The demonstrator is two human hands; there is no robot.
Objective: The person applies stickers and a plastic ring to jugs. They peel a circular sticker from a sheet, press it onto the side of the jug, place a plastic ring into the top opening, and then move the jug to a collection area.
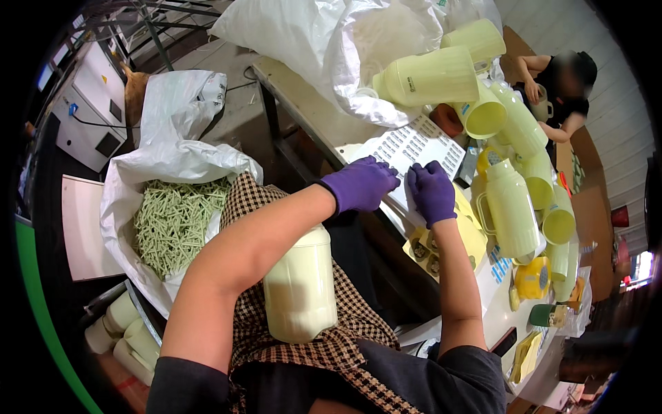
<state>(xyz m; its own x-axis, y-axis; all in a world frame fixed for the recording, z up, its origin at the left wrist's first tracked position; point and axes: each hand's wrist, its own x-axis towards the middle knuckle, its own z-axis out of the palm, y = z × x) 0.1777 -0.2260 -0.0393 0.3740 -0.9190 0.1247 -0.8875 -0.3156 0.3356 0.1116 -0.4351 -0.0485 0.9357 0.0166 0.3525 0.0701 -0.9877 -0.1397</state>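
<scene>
Both my hands wear purple gloves and are close together over a white sheet of small dark printed labels (422, 148) on the table. My left hand (362, 184) has its fingers bent together at the near part of the sheet. Just to its right, my right hand (433, 193) is curled, fingertips down at the sheet's edge. Whatever either hand pinches is hidden by the fingers. A pale yellow-green flask body (301, 293) lies in my lap on a checked apron (252, 207), partly under my left forearm and touched by neither hand.
Several pale green flask shells, one a handled jug (512, 210), crowd the table's right side. Yellow sticker sheets (471, 234) lie beside my right wrist. A white sack of green sticks (181, 221) stands at left. Another person (562, 86) works at the far right.
</scene>
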